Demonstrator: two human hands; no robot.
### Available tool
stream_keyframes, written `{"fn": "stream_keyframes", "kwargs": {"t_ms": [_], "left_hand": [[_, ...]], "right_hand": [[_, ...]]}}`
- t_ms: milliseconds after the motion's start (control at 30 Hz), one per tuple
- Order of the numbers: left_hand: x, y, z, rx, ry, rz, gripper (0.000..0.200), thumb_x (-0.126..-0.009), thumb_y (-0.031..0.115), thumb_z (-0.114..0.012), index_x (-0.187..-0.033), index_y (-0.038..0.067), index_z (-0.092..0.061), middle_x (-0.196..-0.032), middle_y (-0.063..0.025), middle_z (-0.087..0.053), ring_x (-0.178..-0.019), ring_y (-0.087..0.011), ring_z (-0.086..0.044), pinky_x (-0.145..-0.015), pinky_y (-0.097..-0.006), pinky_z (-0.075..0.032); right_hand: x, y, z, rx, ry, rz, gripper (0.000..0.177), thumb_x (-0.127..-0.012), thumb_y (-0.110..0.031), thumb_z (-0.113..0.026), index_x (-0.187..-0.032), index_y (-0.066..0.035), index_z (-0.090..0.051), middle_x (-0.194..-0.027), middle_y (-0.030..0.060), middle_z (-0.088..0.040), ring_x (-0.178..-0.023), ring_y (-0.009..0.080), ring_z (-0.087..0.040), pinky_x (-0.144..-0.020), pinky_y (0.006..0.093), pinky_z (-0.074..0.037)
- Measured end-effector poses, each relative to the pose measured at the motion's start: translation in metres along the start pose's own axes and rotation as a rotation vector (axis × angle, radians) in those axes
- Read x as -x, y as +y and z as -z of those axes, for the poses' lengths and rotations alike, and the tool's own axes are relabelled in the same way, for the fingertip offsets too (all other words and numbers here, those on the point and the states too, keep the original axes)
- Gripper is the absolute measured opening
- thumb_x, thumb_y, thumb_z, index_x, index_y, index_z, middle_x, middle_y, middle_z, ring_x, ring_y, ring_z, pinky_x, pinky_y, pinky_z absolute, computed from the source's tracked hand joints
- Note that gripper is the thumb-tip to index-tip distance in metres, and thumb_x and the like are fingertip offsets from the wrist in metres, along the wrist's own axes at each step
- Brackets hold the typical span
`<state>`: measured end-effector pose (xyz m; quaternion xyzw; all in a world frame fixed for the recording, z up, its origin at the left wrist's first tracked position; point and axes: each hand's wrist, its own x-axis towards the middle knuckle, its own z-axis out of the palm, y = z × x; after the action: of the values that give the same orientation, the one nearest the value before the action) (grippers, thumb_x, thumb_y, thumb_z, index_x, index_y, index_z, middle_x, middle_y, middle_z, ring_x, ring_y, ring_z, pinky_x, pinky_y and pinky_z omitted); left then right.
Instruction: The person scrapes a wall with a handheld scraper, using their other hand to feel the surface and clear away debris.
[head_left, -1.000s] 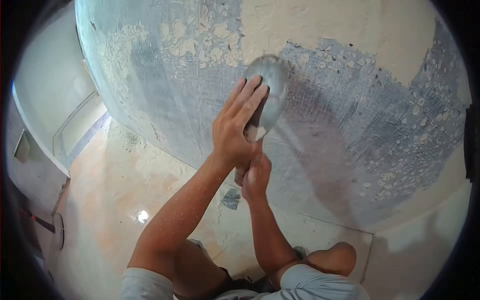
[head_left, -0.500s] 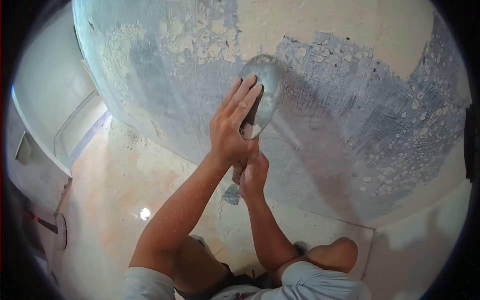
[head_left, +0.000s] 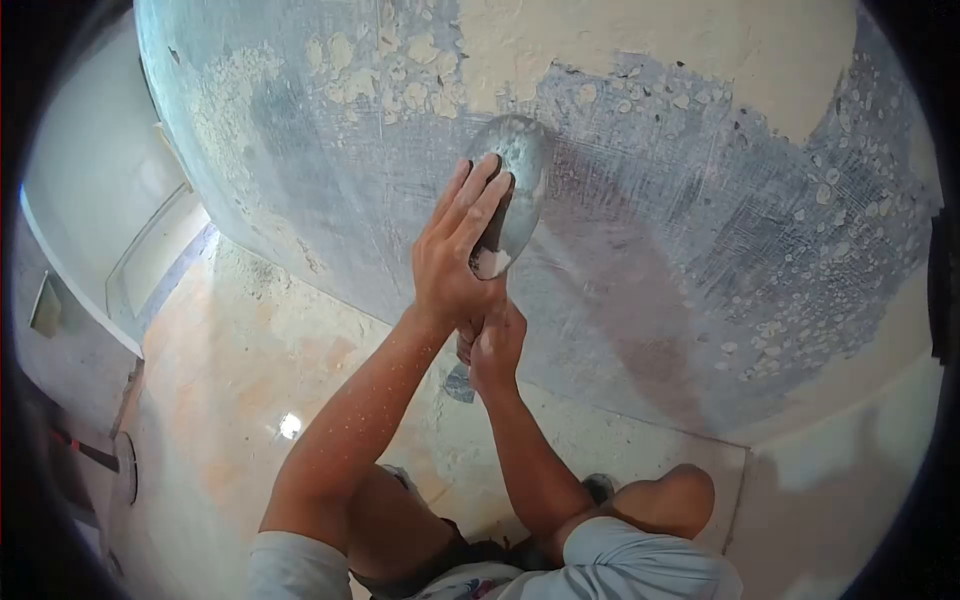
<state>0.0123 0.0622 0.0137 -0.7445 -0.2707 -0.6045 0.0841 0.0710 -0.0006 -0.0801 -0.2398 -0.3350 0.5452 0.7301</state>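
So the left hand (head_left: 447,262) is laid over the back of the sanding tool (head_left: 525,205), fingers almost straight with slim gaps between them, pointing up toward the wall. Can't tell what the thumb's doing, it's hidden. The tool sits under the fingers and sticks out to the right of the hand, with its rounded pale grey-blue head poking up past the fingertips. There's a dark strip right beside the nearest finger and a whitish blotch at the lower end, next to the base of the hand.

The right hand (head_left: 497,345) is just below, tucked up against the heel of the left one, fingers curled tight around the tool's lower end. Most of that part is covered, so no clue about its shape.

The tool's head is up against the wall (head_left: 620,220), or so close I can't see a gap. That wall is scuffed grey-blue with cream lumps all over, and a big cream patch (head_left: 600,40) is above the tool, a bit to the right.

Down below, there's a small dark scrap (head_left: 460,384) on the dusty floor (head_left: 230,390), near the right hand's wrist. Bent knee (head_left: 675,500) at lower right, pale sleeve (head_left: 295,565) at lower left.
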Motion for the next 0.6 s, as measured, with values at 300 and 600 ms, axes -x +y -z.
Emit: {"fn": "stream_keyframes", "kwargs": {"t_ms": [300,600], "left_hand": [[-0.010,0.003,0.003,-0.013,-0.038,-0.038,0.078,-0.065,-0.001,-0.069,-0.141,0.017,-0.062,-0.151,-0.0066,-0.056,-0.141,-0.0383,-0.049,-0.108,-0.0436,-0.049],[-0.021,0.003,0.001,-0.004,-0.012,-0.047,0.076,-0.067,0.004,-0.069,-0.141,0.018,-0.062,-0.150,-0.0068,-0.057,-0.141,-0.0375,-0.050,-0.108,-0.0425,-0.049]], "right_hand": [[-0.006,-0.003,-0.005,-0.029,0.036,-0.057,0.051,-0.106,-0.056,-0.050,-0.085,-0.010,-0.047,-0.057,-0.0019,-0.041,-0.038,0.0073,-0.031,-0.036,0.0281,-0.021],[-0.012,-0.011,-0.008,0.007,0.024,-0.001,0.052,-0.106,-0.057,-0.048,-0.084,-0.010,-0.045,-0.057,-0.0013,-0.041,-0.038,0.0070,-0.032,-0.035,0.0274,-0.021]]}}
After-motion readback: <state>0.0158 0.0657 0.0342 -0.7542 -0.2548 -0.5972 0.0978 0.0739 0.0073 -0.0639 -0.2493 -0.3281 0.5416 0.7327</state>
